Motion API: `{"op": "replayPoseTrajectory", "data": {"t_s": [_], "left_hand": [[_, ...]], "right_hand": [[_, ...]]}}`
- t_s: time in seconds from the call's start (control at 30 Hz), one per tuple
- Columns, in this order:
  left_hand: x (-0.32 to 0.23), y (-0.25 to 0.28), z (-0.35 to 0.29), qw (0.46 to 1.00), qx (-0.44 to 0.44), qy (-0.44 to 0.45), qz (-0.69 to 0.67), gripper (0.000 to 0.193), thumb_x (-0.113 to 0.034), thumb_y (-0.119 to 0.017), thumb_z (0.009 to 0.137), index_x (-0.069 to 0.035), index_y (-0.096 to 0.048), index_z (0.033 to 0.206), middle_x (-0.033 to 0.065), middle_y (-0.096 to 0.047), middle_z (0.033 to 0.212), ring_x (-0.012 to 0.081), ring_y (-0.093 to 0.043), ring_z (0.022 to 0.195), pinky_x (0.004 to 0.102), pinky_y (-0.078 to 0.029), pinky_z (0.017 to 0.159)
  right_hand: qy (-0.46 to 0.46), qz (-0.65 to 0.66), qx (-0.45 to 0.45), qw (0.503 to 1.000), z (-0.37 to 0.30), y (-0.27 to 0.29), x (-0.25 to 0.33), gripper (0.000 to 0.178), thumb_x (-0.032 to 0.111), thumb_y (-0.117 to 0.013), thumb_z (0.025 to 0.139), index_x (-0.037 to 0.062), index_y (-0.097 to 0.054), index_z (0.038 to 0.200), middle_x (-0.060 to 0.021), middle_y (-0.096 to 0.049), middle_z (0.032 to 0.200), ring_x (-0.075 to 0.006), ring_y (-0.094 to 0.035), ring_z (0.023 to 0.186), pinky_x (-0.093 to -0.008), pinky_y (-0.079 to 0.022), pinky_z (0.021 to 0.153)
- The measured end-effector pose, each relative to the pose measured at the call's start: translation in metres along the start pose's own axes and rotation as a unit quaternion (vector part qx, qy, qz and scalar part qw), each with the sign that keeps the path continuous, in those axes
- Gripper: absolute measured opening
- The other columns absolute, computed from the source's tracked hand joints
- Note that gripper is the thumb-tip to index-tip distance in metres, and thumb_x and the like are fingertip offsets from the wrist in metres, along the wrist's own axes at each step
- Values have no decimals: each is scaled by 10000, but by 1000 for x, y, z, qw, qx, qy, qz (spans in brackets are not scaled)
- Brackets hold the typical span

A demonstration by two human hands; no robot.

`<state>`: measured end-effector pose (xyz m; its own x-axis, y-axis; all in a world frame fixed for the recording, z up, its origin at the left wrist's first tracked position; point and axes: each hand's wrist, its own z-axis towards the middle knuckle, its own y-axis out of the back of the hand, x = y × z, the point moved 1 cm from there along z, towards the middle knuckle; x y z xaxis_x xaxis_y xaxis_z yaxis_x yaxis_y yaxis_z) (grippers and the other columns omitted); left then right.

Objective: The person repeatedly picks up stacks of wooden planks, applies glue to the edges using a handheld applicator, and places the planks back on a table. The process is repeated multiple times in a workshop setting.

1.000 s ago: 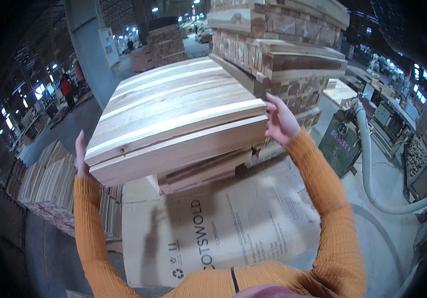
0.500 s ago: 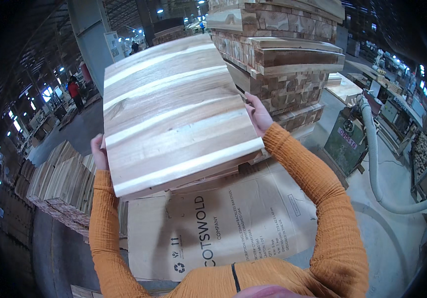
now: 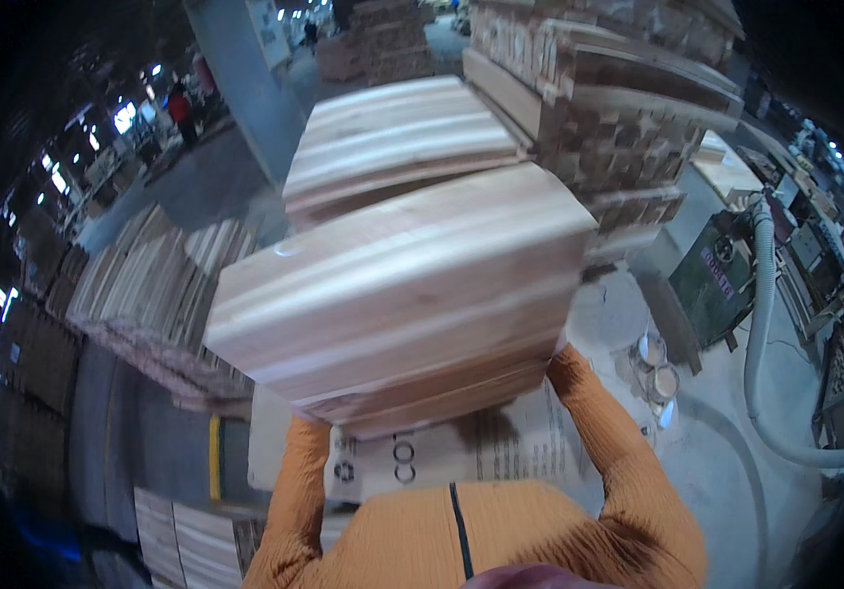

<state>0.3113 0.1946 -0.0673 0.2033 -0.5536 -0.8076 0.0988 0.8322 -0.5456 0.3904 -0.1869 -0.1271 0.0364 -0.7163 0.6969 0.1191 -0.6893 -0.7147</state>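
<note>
A striped wooden panel [image 3: 402,285] in light and brown strips is held tilted in front of me, its face blurred by motion. At its lower left edge is my left hand [image 3: 312,418], almost wholly hidden by the wood. My right hand [image 3: 561,346] is at the lower right edge, only a sliver of it showing. Both hands support the panel between them, though the fingers are out of sight. Just beyond lies a stack of similar panels [image 3: 397,123], partly covered by the held one.
Below the panel is a flattened cardboard sheet [image 3: 270,447]. A low pile of boards [image 3: 162,285] stands left, and tall stacks of wood blocks [image 3: 618,147] rise at the far right. Rightward are a green machine [image 3: 711,285] and a pale hose [image 3: 763,324]. A person in red [image 3: 180,113] stands far off.
The held panel has come nearer to me and tilted up, uncovering the stack of panels beyond. Both hands have drawn back toward my body, and the view has shifted.
</note>
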Motion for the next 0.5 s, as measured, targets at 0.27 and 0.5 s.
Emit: {"op": "replayPoseTrajectory", "data": {"t_s": [0.27, 0.5], "left_hand": [[-47, -79, -67, 981, -49, -185, -32, 586, -431, -283, 906, 8, -395, 1277, 178, -475, 1243, 323, -469, 1142, 447, -379, 995], [-60, -95, -129, 916, -184, -321, 158, 706, -513, -291, 863, 38, -342, 1302, 200, -438, 1277, 312, -434, 1185, 437, -338, 1022]], "right_hand": [[55, 97, -25, 993, -53, 0, 16, 437, 265, -351, 962, 8, -359, 1314, -108, -454, 1289, -213, -472, 1150, -345, -414, 945], [236, -50, 5, 971, -153, -42, 57, 449, 283, -371, 953, -2, -377, 1300, -123, -479, 1261, -234, -493, 1125, -351, -430, 931]]}}
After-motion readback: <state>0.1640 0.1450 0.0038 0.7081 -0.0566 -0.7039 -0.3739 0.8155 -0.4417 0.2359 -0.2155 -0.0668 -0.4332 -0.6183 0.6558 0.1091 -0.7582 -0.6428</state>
